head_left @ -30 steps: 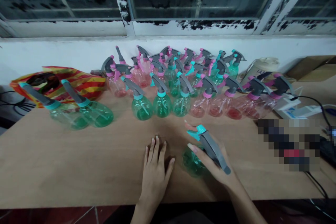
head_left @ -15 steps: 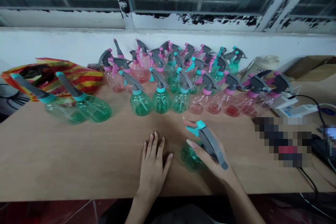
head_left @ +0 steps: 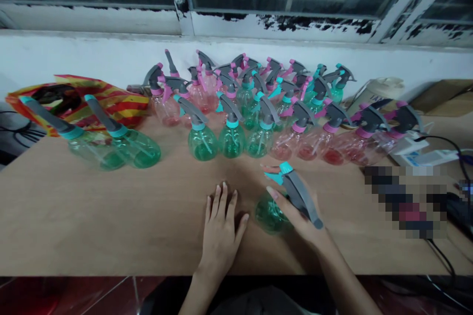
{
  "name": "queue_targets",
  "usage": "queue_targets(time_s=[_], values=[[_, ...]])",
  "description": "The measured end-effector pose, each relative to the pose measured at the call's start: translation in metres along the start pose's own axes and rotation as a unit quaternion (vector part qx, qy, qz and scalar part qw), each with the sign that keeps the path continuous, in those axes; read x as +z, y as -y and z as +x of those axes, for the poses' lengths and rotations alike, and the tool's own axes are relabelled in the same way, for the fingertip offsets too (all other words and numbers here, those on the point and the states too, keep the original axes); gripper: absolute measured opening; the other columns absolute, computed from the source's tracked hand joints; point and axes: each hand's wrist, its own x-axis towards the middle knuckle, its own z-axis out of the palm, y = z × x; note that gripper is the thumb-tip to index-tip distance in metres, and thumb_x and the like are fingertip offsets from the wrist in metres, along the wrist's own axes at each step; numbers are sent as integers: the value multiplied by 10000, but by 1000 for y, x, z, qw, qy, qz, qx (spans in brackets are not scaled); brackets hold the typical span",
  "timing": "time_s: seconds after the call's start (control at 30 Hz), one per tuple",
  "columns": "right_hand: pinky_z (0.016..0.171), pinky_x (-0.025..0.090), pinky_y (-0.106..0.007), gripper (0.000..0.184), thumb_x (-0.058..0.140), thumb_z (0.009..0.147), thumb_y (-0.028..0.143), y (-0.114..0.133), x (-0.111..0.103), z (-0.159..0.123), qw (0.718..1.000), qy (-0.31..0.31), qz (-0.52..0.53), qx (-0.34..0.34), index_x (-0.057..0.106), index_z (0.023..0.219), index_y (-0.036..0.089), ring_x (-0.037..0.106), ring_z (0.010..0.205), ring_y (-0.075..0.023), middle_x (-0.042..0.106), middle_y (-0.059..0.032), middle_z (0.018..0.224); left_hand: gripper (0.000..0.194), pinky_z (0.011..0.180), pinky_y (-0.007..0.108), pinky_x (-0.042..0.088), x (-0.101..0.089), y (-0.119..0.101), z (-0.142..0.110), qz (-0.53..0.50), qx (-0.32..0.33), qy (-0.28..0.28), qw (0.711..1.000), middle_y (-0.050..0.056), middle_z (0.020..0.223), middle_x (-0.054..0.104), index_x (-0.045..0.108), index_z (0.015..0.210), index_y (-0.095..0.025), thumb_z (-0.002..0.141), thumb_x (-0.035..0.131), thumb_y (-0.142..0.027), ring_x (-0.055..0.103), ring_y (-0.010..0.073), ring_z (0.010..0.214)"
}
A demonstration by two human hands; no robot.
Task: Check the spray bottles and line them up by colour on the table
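Note:
My right hand (head_left: 301, 219) is wrapped round the neck of a green spray bottle (head_left: 271, 214) with a grey and turquoise spray head, near the table's front. Part of the bottle and some fingers are hidden behind the head and hand. My left hand (head_left: 221, 231) lies flat on the wooden table (head_left: 111, 221), left of that bottle, fingers spread and holding nothing. Beyond my hands stands a front row of green spray bottles (head_left: 202, 142) and pink spray bottles (head_left: 334, 150), with several more behind. To the left, two green spray bottles (head_left: 136, 150) lean to the left in view.
A red and yellow striped plastic bag (head_left: 114, 101) lies at the back left. On the right are a white tub (head_left: 377, 93), a cardboard box (head_left: 443, 98), a white device (head_left: 436, 157) and black cables (head_left: 443, 256). A white wall and windows close off the back.
The view has shifted slightly, so most things appear a little further right. My right hand keeps its hold on the green spray bottle; my left hand stays flat on the table.

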Motion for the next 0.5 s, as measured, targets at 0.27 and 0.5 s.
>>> queue_targets(time_s=[0.27, 0.5], values=[[1012, 445, -404, 273, 607, 849, 277, 9, -2, 5, 1000, 7, -18, 17, 614, 1122, 274, 597, 1130, -241, 670, -43, 1132, 491, 1098, 555, 214, -1, -2, 11, 2, 4, 32, 999, 201, 1499, 304, 418, 1380, -84, 957, 466, -329, 188, 331, 1408], [819, 545, -355, 76, 615, 853, 304, -5, 5, 0, 998, -53, -4, 32, 650, 904, 260, 675, 956, -235, 706, -33, 934, 514, 1094, 558, 223, -6, -6, 13, 19, 1, 66, 998, 211, 1511, 267, 397, 1395, -79, 945, 501, -306, 172, 342, 1409]])
